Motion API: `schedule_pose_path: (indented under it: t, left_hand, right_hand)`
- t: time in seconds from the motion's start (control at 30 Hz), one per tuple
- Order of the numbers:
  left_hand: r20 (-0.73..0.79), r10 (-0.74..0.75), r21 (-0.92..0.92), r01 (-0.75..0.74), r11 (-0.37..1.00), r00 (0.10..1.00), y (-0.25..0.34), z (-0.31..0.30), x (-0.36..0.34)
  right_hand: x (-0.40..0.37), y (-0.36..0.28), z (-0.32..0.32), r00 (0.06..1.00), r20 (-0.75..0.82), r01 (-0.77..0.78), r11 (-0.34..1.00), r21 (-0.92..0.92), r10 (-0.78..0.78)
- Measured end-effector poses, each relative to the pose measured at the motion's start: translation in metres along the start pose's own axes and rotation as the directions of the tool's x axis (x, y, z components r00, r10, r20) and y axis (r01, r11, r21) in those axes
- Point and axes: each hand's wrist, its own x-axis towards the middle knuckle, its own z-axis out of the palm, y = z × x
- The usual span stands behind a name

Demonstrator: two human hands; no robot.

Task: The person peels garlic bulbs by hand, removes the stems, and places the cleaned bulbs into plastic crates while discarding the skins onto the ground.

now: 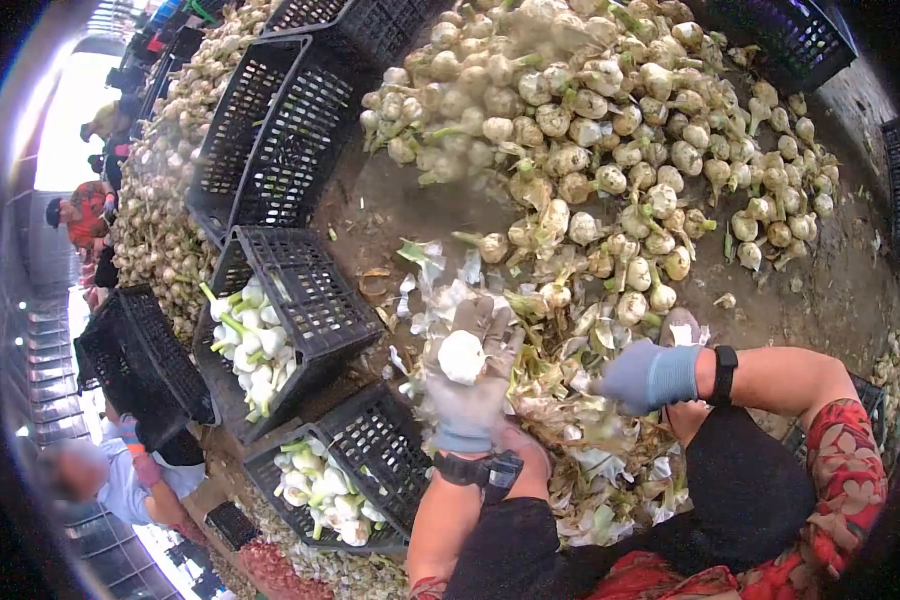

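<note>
A peeled white garlic bulb (461, 358) rests in the palm of my left hand (470, 385), which wears a soiled grey glove and faces up with its fingers extended behind the bulb. To its right, my right hand (642, 377), in a blue-grey glove, is curled closed over the husks. Whatever it grips is hidden from view. Loose garlic skins and cut leaves (570, 440) lie between and beneath both hands. Just beyond them spreads a large heap of unpeeled garlic (610, 130) with dirty skins and stems.
On the left stand black crates holding cleaned white garlic (255, 345) and more garlic (330, 490). Further black crates (290, 135) line the heap. A co-worker in a white shirt (135, 480) is at lower left, near a tilted crate (145, 360). Another person in red (85, 215) is farther off.
</note>
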Motion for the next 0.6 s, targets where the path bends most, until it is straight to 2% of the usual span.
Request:
schedule_pose_path:
  t: [0.03, 0.07, 0.13, 0.17, 0.23, 0.27, 0.33, 0.37, 0.4, 0.43, 0.47, 0.53, 0.57, 0.6]
  left_hand:
    - [-0.012, 0.003, -0.001, -0.003, 1.0, 1.0, -0.001, -0.002, 0.001]
    - [-0.014, -0.001, -0.004, 0.001, 1.0, 1.0, -0.002, -0.004, 0.002]
    - [-0.062, -0.005, 0.059, 0.009, 0.998, 0.998, -0.003, -0.008, 0.004]
    - [-0.062, -0.009, 0.058, 0.013, 0.998, 0.998, -0.004, -0.006, 0.003]
    - [-0.109, 0.02, 0.284, 0.012, 0.959, 0.994, -0.008, 0.0, 0.001]
    - [-0.108, 0.013, 0.284, 0.018, 0.959, 0.994, -0.012, 0.0, 0.003]
    - [-0.057, -0.009, 0.207, 0.021, 0.978, 0.998, -0.017, -0.004, 0.007]
    - [-0.059, -0.012, 0.204, 0.023, 0.979, 0.998, -0.017, -0.003, 0.008]
    - [-0.097, 0.02, 0.189, -0.001, 0.982, 0.995, -0.016, 0.0, 0.008]
    - [-0.138, 0.05, 0.174, -0.026, 0.984, 0.989, -0.014, 0.0, 0.009]
    - [-0.138, 0.048, 0.17, -0.024, 0.985, 0.989, -0.009, -0.003, 0.009]
    - [-0.146, 0.109, 0.161, -0.085, 0.983, 0.983, 0.0, -0.013, 0.012]
    - [-0.153, 0.093, 0.12, -0.074, 0.99, 0.984, 0.001, -0.015, 0.012]
    - [-0.155, 0.092, 0.119, -0.074, 0.99, 0.984, 0.0, -0.012, 0.012]
  right_hand:
    - [-0.002, -0.005, -0.004, 0.957, -0.29, 0.011, 0.997, 0.079, 0.012]
    - [-0.003, -0.009, -0.01, 0.833, -0.551, 0.041, 0.988, 0.151, 0.05]
    - [0.002, -0.019, -0.039, 0.73, -0.668, 0.067, 0.958, 0.278, 0.143]
    - [0.013, -0.021, -0.046, 0.73, -0.668, 0.064, 0.958, 0.281, 0.147]
    - [0.043, -0.016, -0.047, 0.579, -0.796, 0.225, 0.904, 0.364, 0.176]
    - [0.055, -0.012, -0.042, 0.578, -0.795, 0.221, 0.903, 0.368, 0.183]
    - [0.073, -0.014, -0.029, 0.443, -0.89, 0.381, 0.876, 0.297, 0.109]
    - [0.063, -0.022, -0.028, 0.493, -0.866, 0.439, 0.837, 0.327, 0.08]
    - [0.036, -0.036, -0.04, 0.7, -0.714, 0.304, 0.899, 0.317, 0.015]
    - [0.027, -0.044, -0.03, 0.663, -0.719, 0.525, 0.815, 0.245, -0.211]
    - [0.012, -0.049, -0.026, 0.654, -0.655, 0.638, 0.742, 0.209, -0.378]
    - [0.016, -0.048, 0.001, 0.865, -0.339, 0.449, 0.873, 0.19, -0.371]
    - [0.019, -0.039, -0.004, 0.919, -0.354, 0.263, 0.938, 0.227, -0.172]
    - [0.023, -0.025, -0.013, 0.932, -0.361, 0.071, 0.963, 0.26, 0.029]
